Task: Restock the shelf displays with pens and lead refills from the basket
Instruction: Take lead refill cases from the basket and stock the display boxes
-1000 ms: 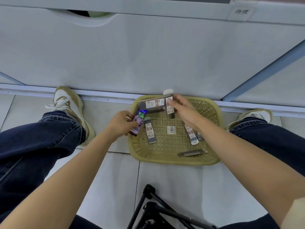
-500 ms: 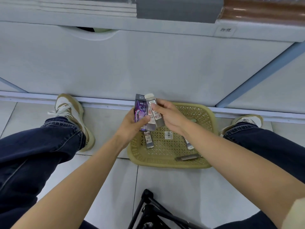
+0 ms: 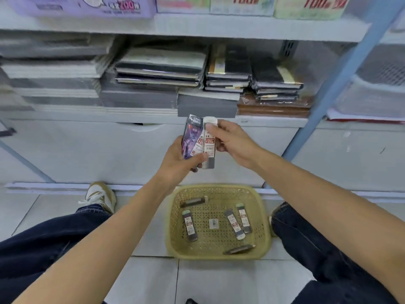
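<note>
Held up in front of the white drawer front (image 3: 87, 150), well above the basket (image 3: 173, 218): a small fan of packs, gripped from both sides. Left hand (image 3: 177, 163) curled round the lower end of the fan, thumb laid across the front, fingers hidden behind. Farthest left in that grip, a purple pack (image 3: 191, 137), upright with a slight tilt. Just right of it and overlapping, what look like two red-labelled lead refill cases (image 3: 209, 145), the right one topped by a white cap. Right hand (image 3: 233, 143) pinching that right case near the cap, thumb on the front face, other fingers curled behind and beside it. Both hands close together on the same bundle.

Down on the tiled floor (image 3: 219, 279), between two knees in dark jeans (image 3: 43, 244), the yellow woven basket, set near the base of the shelving. Inside it, five loose refill tubes (image 3: 189, 226) lying flat: one at the left, two side by side at the right, one toward the far left corner, one toward the near right corner. In the middle of the basket bottom, a small white barcode label (image 3: 213, 223).

Left of the basket, a tan and white shoe (image 3: 99, 195). Beyond the hands, a shelf (image 3: 269, 121) stacked with notebooks (image 3: 162, 69) in grey, black and brown piles. At the right, a slanting blue upright post (image 3: 341, 69).
</note>
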Available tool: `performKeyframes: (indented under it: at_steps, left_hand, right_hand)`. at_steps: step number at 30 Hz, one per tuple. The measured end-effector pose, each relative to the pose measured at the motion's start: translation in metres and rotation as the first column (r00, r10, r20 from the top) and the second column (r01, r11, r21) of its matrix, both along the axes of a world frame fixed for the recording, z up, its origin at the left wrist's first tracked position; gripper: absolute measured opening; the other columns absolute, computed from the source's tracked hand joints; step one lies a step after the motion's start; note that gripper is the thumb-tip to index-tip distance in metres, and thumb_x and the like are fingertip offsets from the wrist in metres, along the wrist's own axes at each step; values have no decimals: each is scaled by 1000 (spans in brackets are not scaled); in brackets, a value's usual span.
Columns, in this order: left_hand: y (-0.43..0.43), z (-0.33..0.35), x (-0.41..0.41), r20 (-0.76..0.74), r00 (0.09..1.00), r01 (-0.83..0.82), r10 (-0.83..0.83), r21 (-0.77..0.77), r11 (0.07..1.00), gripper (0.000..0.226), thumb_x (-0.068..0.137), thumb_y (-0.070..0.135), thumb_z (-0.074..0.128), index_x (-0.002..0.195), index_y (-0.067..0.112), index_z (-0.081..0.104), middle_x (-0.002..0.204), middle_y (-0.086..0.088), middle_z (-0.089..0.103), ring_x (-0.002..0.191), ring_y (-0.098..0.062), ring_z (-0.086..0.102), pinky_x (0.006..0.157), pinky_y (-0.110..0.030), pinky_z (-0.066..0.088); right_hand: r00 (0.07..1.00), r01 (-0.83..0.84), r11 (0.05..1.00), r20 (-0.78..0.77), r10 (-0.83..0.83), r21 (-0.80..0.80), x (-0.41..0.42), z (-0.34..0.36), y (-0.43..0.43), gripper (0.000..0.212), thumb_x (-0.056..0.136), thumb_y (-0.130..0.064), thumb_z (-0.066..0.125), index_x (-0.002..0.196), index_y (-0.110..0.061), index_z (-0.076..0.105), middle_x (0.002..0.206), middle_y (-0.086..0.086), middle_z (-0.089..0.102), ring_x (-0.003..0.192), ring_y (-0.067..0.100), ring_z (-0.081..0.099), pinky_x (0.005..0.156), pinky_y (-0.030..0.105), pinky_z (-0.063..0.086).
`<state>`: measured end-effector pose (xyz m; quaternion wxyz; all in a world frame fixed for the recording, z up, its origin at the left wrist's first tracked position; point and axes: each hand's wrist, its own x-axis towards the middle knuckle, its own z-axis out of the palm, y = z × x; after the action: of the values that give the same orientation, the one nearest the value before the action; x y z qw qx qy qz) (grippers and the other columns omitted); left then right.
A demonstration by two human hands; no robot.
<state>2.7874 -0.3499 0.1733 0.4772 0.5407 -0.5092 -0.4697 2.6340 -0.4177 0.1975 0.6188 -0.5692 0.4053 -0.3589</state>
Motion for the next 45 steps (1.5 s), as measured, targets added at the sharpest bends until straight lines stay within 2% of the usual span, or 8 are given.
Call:
performKeyframes:
  at_steps: [9, 14, 19, 22, 28, 32, 38, 45]
  left_hand:
    - [-14, 115, -24, 46, 996, 89, -81, -226, 970, 30, 84, 8, 74, 104, 19, 55, 75, 11, 70, 58, -6, 60, 55, -23, 52]
    - [-26, 175, -36, 7, 1000, 31, -30, -346, 938, 21, 97, 23, 58, 117, 16, 56, 96, 2, 69, 67, -3, 65, 56, -14, 50]
    - [-46, 216, -38, 44, 998, 55, -40, -441, 896, 15, 100, 21, 51, 114, 16, 55, 86, 0, 67, 60, -7, 64, 54, -18, 52]
    - [-60, 227, -37, 34, 999, 42, -30, -467, 883, 10, 99, 22, 55, 102, 32, 56, 90, 7, 69, 64, -7, 68, 53, -18, 52]
    - [-83, 232, -23, 8, 999, -38, 46, -439, 898, 25, 97, 29, 56, 122, 25, 55, 112, -3, 69, 95, -12, 69, 76, -29, 58]
    - [-92, 235, -18, 27, 999, -11, 26, -445, 895, 26, 98, 31, 54, 123, 25, 55, 111, -1, 71, 98, -9, 68, 77, -20, 55]
    - [-103, 238, -12, 32, 999, 3, 13, -440, 898, 33, 98, 33, 53, 130, 24, 52, 112, 0, 71, 95, 3, 66, 63, -2, 46]
    - [-108, 241, -7, 52, 998, 39, -18, -457, 889, 14, 99, 29, 53, 110, 39, 53, 100, 15, 73, 85, -2, 70, 66, -16, 54]
  right_hand:
    - [981, -16, 963, -192, -38, -270, -46, 134, -5, 17, 95, -26, 60, 93, -12, 70, 63, -4, 66, 53, 6, 49, 54, 19, 44]
    - [994, 84, 924, -34, -104, -373, -68, 196, -12, 17, 96, -22, 58, 100, -8, 66, 79, 3, 63, 56, 5, 47, 50, 16, 41]
    - [950, 270, 755, 35, -312, -597, -104, 248, -34, 13, 100, -21, 53, 100, -11, 61, 73, -2, 63, 50, 3, 48, 46, 16, 41]
    - [907, 335, 662, 39, -419, -671, -119, 266, -51, 12, 99, -25, 54, 99, -16, 60, 73, -6, 66, 52, 1, 54, 49, 18, 44]
    - [834, 435, 534, 102, -542, -725, -116, 277, -82, 12, 100, -32, 50, 100, -23, 57, 89, 0, 69, 77, 12, 67, 67, 23, 57]
    - [803, 513, 499, 186, -566, -698, -109, 283, -95, 17, 101, -31, 48, 107, -17, 55, 93, 6, 68, 79, 12, 69, 68, 23, 58]
    - [844, 264, 441, -16, -535, -858, -87, 293, -106, 16, 99, -26, 52, 108, -14, 59, 96, 5, 66, 79, 10, 66, 68, 22, 57]
    - [728, 11, 336, -222, -648, -942, -73, 301, -119, 21, 97, -30, 55, 108, -15, 64, 92, -3, 62, 82, 12, 57, 73, 28, 47]
